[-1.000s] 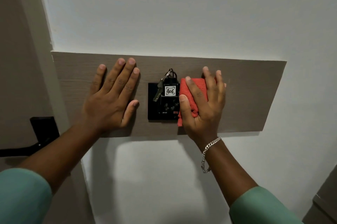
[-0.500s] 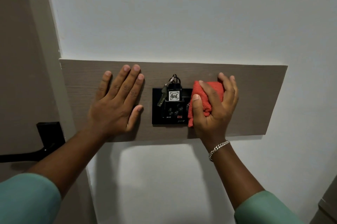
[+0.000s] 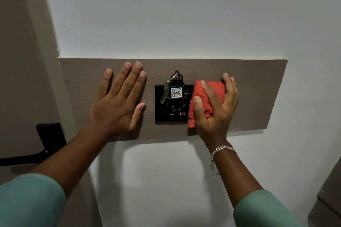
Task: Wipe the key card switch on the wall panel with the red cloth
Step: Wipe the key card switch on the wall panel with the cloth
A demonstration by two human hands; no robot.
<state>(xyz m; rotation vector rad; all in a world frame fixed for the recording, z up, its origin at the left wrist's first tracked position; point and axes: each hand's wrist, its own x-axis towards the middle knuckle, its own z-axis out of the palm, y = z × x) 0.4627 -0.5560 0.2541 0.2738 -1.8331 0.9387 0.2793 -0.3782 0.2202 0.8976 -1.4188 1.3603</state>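
The black key card switch point(image 3: 160, 110) is mounted in the middle of a brown wooden wall panel point(image 3: 258, 93). A black key tag labelled 406 point(image 3: 176, 92) with a metal key sits in its slot. My right hand point(image 3: 216, 110) grips the bunched red cloth point(image 3: 214, 90) and holds it against the switch's right edge, covering that side. My left hand point(image 3: 120, 101) lies flat on the panel just left of the switch, fingers spread, holding nothing.
A black door handle point(image 3: 48, 141) sticks out from the brown door at the lower left. White wall surrounds the panel. A brown furniture edge point(image 3: 330, 197) shows at the lower right.
My right hand has closed around the cloth, bunching it, and drawn slightly right off the switch face. The left hand stays flat on the panel. The camera has shifted a little.
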